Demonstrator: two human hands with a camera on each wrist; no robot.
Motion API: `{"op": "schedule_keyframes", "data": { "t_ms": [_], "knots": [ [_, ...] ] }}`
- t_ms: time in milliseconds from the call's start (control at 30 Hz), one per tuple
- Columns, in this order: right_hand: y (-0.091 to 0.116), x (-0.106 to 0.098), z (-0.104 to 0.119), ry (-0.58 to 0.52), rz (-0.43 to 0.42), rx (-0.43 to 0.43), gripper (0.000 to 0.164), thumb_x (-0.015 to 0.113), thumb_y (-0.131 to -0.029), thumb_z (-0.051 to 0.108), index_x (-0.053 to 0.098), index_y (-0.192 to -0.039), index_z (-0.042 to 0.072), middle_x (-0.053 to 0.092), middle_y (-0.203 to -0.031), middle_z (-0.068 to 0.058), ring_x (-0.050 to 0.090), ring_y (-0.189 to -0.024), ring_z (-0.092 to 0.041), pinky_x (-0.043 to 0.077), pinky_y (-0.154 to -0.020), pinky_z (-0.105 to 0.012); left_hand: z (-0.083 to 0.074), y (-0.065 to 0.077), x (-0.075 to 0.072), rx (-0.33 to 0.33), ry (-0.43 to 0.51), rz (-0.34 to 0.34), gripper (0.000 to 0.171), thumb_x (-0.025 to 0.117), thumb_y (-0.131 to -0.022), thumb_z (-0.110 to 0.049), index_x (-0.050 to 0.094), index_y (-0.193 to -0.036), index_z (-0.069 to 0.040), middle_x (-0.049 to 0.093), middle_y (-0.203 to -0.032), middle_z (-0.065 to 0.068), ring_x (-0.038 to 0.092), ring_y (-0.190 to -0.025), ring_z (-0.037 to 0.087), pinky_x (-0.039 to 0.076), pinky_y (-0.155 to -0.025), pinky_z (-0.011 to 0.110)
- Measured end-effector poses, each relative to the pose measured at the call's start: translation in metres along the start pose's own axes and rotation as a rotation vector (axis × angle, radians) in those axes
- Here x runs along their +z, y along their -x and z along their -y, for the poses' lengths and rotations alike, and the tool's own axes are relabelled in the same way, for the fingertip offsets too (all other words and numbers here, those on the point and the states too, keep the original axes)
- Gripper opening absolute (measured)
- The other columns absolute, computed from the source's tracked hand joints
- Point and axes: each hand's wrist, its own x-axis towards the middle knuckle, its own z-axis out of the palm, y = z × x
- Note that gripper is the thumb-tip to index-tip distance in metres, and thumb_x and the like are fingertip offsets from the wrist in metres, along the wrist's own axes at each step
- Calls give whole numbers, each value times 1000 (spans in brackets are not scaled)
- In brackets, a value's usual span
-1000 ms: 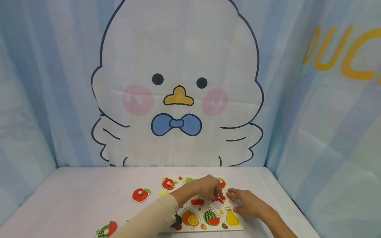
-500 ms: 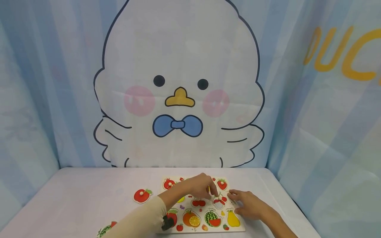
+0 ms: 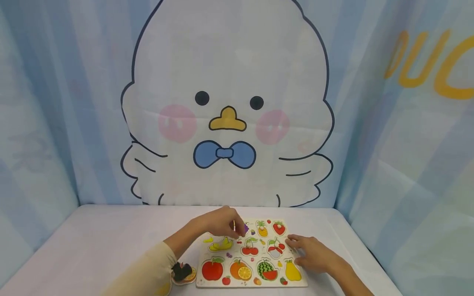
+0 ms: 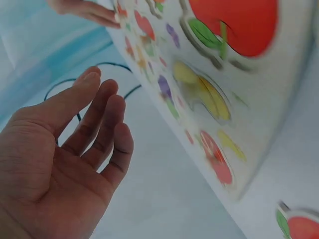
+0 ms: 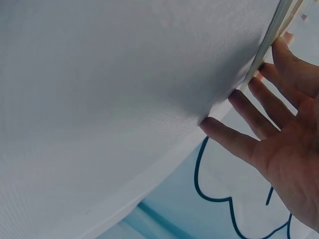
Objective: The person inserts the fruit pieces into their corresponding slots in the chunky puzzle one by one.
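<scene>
A white fruit puzzle board (image 3: 266, 284) lies on the table. My left hand (image 3: 223, 222) hovers over its far left part with nothing held; the left wrist view shows its fingers loosely bent beside the board. My right hand (image 3: 312, 253) rests at the board's right edge, its extended fingertips touching the edge and table in the right wrist view. On the board are a red-and-white fruit (image 3: 275, 248) with a green leaf, cherries (image 3: 250, 250), bananas (image 3: 221, 245), a pineapple (image 3: 262, 230) and a strawberry (image 3: 279, 228). An apple (image 3: 212, 271), orange, watermelon and pear (image 3: 292, 271) line the near row.
Left of the board, an orange-rimmed piece (image 3: 189, 276) lies partly behind the dark wrist device (image 3: 180, 271). A yellow piece (image 3: 163, 289) shows beside the left sleeve. A red piece with a green leaf (image 4: 304, 226) lies on the table. A cartoon-printed curtain (image 3: 226, 181) stands behind.
My left hand has withdrawn from the red-and-white fruit and moved left across the board, uncovering the cherries and near row. My right hand has stayed at the right edge. The view has shifted slightly.
</scene>
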Motion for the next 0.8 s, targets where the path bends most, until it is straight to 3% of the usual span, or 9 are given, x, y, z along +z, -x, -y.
{"op": "schedule_keyframes", "data": {
  "t_ms": [467, 800],
  "knots": [
    [-1, 0, 0, 3, -4, 13, 56, 78, -77, 22, 61, -130, 19, 51, -141, -1, 46, -127, -35, 37, -99, -59, 46, 61, -19, -191, 49, -47, 11, 77, -80, -12, 75, -85, -21, 66, -81, -11, 57, -74, 13, 52, -64, 22],
    [-1, 0, 0, 0, -14, -14, 56, 78, -77, 19, 61, -130, 16, 52, -140, -3, 47, -125, -36, 38, -99, -59, 77, 91, -23, -342, 60, -70, 13, 78, -78, -11, 73, -80, -22, 63, -83, -7, 56, -76, 17, 53, -63, 27]
  ]
}}
